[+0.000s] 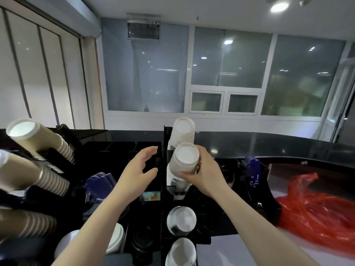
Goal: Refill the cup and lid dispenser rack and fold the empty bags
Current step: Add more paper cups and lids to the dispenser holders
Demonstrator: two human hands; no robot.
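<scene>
On the black counter [269,148] below dark windows [230,60], right hand [206,175] grips cup stack [184,160], left hand [138,169] spread.

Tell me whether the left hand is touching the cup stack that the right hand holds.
Apart. The head view shows the black rack divider standing between the open left hand and the cup stack, which the right hand grips.

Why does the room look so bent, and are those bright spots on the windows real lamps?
Head view: the wide-angle lens bows the window frames and the black counter; the spots on the glass look like reflections of ceiling lights; the brown cup stacks at the left edge are soft and smeared.
</scene>
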